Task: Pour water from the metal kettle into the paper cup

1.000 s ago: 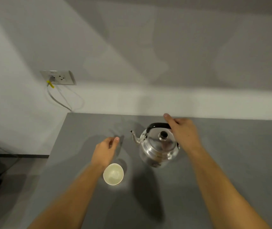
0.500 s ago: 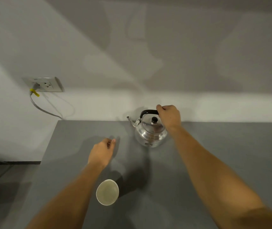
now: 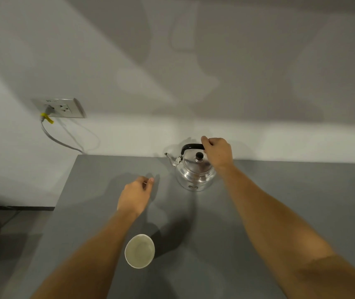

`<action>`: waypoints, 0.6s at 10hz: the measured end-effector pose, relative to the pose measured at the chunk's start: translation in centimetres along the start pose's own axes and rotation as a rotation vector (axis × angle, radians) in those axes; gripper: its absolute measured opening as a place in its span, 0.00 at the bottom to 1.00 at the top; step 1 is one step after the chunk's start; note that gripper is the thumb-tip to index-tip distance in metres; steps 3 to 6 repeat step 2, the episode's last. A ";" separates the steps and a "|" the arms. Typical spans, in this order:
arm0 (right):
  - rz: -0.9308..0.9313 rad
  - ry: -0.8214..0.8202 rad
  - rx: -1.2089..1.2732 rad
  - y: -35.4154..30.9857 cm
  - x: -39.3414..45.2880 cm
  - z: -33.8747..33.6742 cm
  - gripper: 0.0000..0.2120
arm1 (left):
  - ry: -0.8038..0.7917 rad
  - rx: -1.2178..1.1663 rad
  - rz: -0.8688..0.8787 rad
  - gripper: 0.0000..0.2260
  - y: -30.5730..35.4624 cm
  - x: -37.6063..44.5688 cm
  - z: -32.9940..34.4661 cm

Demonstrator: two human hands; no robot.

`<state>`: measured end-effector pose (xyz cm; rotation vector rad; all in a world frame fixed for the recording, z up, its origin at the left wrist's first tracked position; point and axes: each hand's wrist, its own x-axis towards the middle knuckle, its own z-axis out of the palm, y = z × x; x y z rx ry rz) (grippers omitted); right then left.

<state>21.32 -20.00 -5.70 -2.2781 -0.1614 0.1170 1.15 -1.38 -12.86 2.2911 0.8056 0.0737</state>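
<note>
A shiny metal kettle [image 3: 195, 174] with a black handle and lid knob stands upright near the back edge of the grey table [image 3: 280, 190], its spout pointing left. My right hand [image 3: 217, 151] is closed around the right end of the black handle. A white paper cup [image 3: 139, 250] stands upright near the front of the table, just right of my left forearm; its inside looks pale. My left hand [image 3: 135, 196] hovers over the table between cup and kettle, fingers loosely curled, holding nothing.
A wall socket [image 3: 61, 107] with a plugged grey cable and yellow tag sits on the white wall at the left. The table's left edge [image 3: 64, 190] drops to a dark floor. The wall rises directly behind the kettle.
My right hand has closed onto the kettle handle. The view has tilted, so the kettle and cup sit further from each other in the frame; my left hand has moved away from the cup.
</note>
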 end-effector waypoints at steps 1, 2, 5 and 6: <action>-0.070 -0.008 -0.013 0.0 -0.2 -0.3 0.25 | 0.013 -0.009 0.016 0.19 -0.1 -0.4 -0.1; -0.195 0.057 -0.061 -1.0 -0.7 -1.0 0.20 | 0.027 -0.011 -0.012 0.19 0.2 -0.8 -0.6; -0.195 0.057 -0.061 -1.0 -0.7 -1.0 0.20 | 0.027 -0.011 -0.012 0.19 0.2 -0.8 -0.6; -0.195 0.057 -0.061 -1.0 -0.7 -1.0 0.20 | 0.027 -0.011 -0.012 0.19 0.2 -0.8 -0.6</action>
